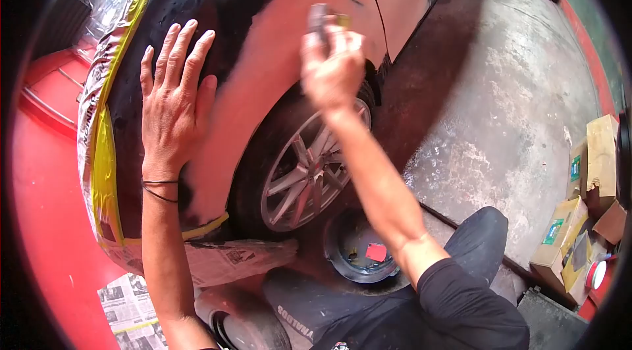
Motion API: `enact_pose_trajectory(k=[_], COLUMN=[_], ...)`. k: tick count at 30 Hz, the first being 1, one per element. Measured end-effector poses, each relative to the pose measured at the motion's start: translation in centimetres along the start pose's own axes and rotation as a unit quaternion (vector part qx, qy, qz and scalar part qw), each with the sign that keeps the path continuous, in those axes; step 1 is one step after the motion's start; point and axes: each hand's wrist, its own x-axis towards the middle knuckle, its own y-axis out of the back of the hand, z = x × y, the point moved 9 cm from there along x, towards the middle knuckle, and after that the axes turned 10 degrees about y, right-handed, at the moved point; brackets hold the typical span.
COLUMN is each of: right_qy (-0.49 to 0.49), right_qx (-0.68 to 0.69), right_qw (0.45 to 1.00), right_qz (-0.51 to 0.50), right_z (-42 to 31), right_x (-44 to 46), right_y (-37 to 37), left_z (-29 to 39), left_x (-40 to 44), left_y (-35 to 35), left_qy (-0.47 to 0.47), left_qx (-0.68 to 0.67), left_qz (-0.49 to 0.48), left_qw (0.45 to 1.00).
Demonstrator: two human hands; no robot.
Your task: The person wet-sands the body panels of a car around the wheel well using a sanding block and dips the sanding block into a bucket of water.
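Observation:
My left hand (172, 116) lies flat on the dark, wet-looking front corner of a car, fingers stretched out, with a thin black band round the wrist. Pinkish-red primer covers much of the car fender (266, 64) beside it. Over that primed area, above the wheel arch, my right hand (334, 74) is closed round a small greyish block (318, 18) that looks like a sanding block. Motion blurs this hand and hides the block's details. Below the arch is the wheel (313, 169) with silver spokes.
A dark basin (334, 264) holding a red piece (376, 252) stands by my legs. Yellow tape (103, 172) and newspaper (243, 261) edge the bumper. A tyre-like ring (247, 320) lies at the front. Cardboard boxes (559, 235) stand at right on the concrete floor (494, 113).

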Motion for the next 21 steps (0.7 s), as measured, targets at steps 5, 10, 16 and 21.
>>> enact_pose_trajectory(k=[5, 10, 16, 21], right_qy=[0.185, -0.048, 0.026, -0.098], right_qx=[0.063, 0.037, 0.029, 0.022], right_qw=[0.979, 0.998, 0.999, 0.995], right_qz=[-0.058, 0.028, -0.017, 0.015], right_z=[-8.7, 4.4, 1.2, 8.8], right_x=[-3.8, 2.5, -2.7, 2.7], right_y=[1.0, 0.1, 1.4, 0.5], left_z=[0.0, 0.1, 0.1, 0.3], left_x=[0.4, 0.4, 0.3, 0.6], left_y=[0.2, -0.1, -0.1, 0.0], left_qy=[0.008, 0.004, 0.004, 0.006], left_qx=[-0.021, 0.007, 0.008, 0.02], left_qz=[0.006, -0.009, -0.017, -0.026], left_qw=[1.0, 1.0, 1.0, 0.999])
